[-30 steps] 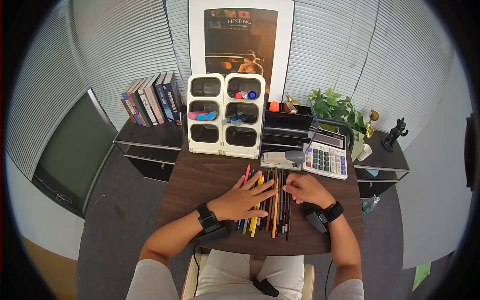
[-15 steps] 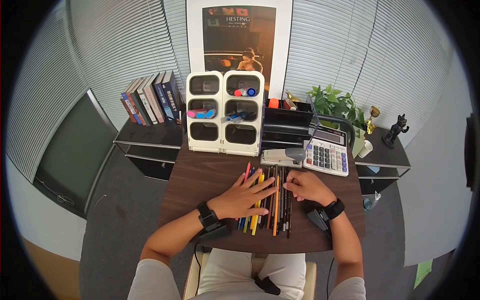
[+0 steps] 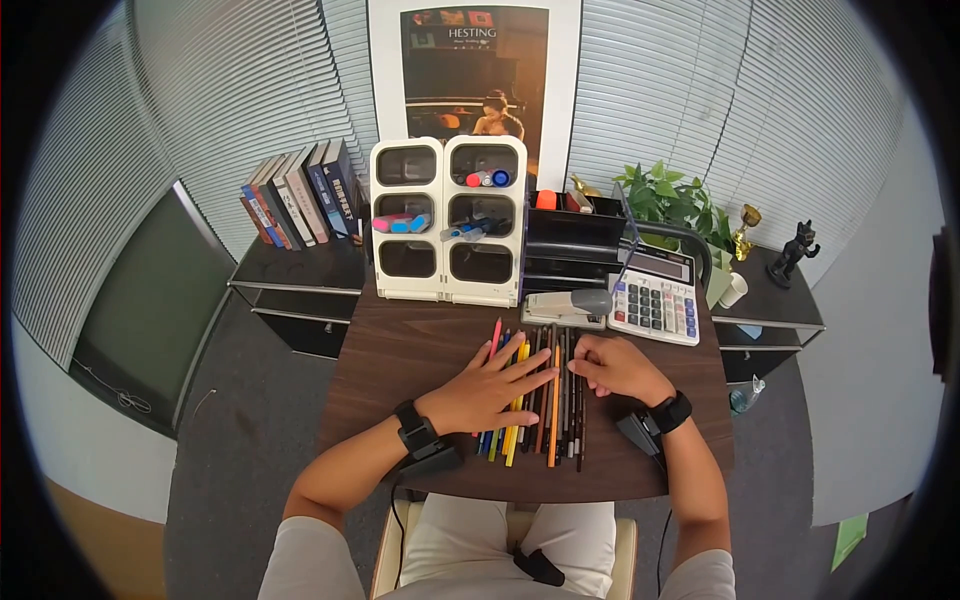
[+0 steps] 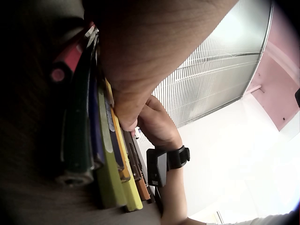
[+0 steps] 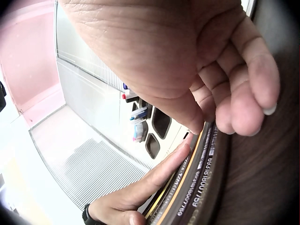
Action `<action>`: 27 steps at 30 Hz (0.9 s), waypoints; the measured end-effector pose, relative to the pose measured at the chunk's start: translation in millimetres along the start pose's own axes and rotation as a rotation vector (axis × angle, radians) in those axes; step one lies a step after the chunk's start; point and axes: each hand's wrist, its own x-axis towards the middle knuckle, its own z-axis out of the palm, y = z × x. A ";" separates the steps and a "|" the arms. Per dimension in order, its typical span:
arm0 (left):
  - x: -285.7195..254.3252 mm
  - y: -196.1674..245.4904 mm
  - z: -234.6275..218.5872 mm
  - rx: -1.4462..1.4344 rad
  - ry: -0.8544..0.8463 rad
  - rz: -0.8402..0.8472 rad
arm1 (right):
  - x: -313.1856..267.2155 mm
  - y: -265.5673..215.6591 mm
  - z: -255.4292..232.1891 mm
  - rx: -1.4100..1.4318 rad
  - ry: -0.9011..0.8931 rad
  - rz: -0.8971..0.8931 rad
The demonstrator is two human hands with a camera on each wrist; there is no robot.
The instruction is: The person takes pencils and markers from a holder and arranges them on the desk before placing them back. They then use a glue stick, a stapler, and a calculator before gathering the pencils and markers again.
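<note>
A row of colored pencils [image 3: 554, 425] lies side by side on the dark wooden desk [image 3: 400, 335], pointing away from me. My left hand [image 3: 485, 395] rests across the row with its fingers spread. At the row's left edge is a pink pencil [image 3: 497, 332]; green and yellow pencils [image 4: 111, 180] fill the left wrist view. My right hand [image 3: 622, 367] is at the row's right edge, fingers curled. Its thumb tip and forefinger are right at the dark pencils [image 5: 199, 183] in the right wrist view, while the other curled fingers hold nothing.
Behind the pencils stands a white pen organizer [image 3: 443, 220] with markers in several compartments. A stapler [image 3: 565, 307], a calculator [image 3: 655, 305] and a black desk rack [image 3: 572, 240] sit to its right. Side cabinets hold books [image 3: 305, 198] and a black cat figurine [image 3: 793, 255].
The head view has tilted slightly, so the organizer and desk sit a little higher in the picture. Both hands stay in nearly the same place on the pencils.
</note>
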 end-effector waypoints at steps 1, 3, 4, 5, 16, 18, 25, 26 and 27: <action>0.0 -0.5 0.7 -0.001 0.005 0.003 | 0.2 0.3 0.0 -0.003 -0.003 -0.001; 0.0 -0.8 1.2 -0.002 0.008 0.006 | 0.4 0.5 0.3 0.001 -0.004 0.001; 0.1 -0.8 1.1 -0.006 0.006 0.005 | 0.4 0.6 0.3 0.003 -0.005 0.003; 0.3 -0.8 1.0 -0.010 0.003 0.004 | 0.3 0.4 0.3 0.004 -0.005 0.003; 0.4 1.7 -4.4 -0.041 -0.027 -0.011 | -0.2 1.3 0.5 0.029 0.007 -0.016; 0.4 1.4 -4.0 -0.041 -0.033 -0.013 | 0.3 1.6 0.7 0.030 0.009 -0.015; 1.1 0.9 -3.1 -0.034 -0.045 -0.020 | 0.1 0.6 0.5 0.020 0.009 -0.011; 1.1 0.7 -2.7 -0.029 -0.041 -0.018 | 0.2 0.7 0.4 0.022 0.009 -0.010; 1.1 0.7 -2.8 -0.029 -0.043 -0.018 | 0.3 1.0 0.4 0.019 0.009 -0.013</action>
